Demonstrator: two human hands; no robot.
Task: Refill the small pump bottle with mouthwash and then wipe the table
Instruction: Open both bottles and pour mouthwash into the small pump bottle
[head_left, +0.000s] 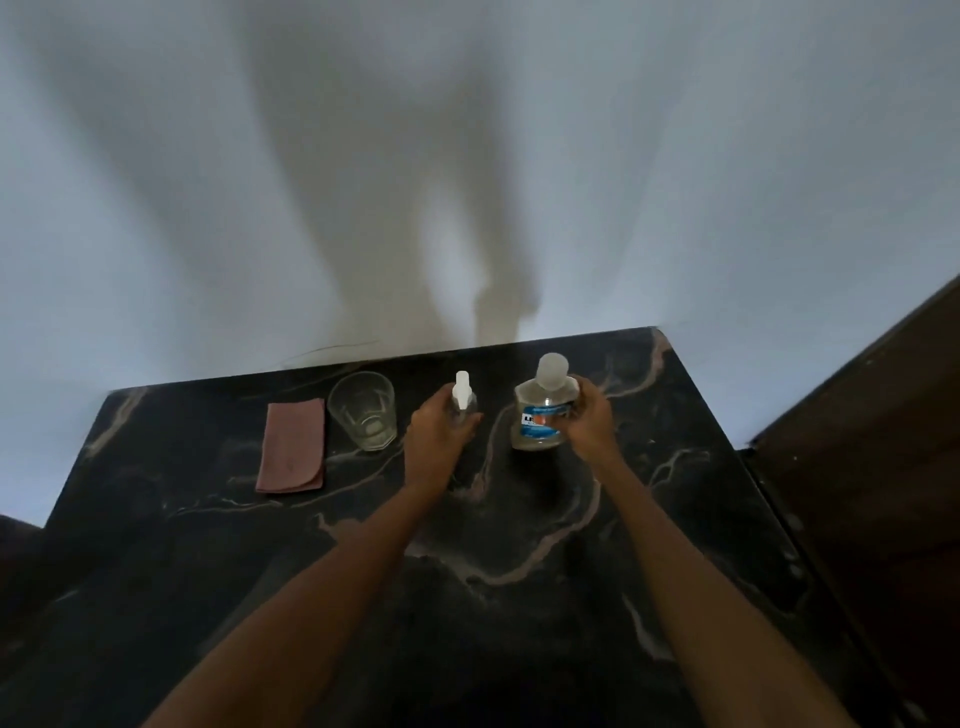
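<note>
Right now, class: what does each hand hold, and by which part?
The left hand grips the small pump bottle around its body; the right hand grips the mouthwash bottle by its side.

One wide-angle view only — from the person's head, looking forward and down over both forearms onto the dark marbled worktop (519, 571). It faces a pale wall (467, 156) — filling the upper half — with the worktop's far edge against it.
</note>
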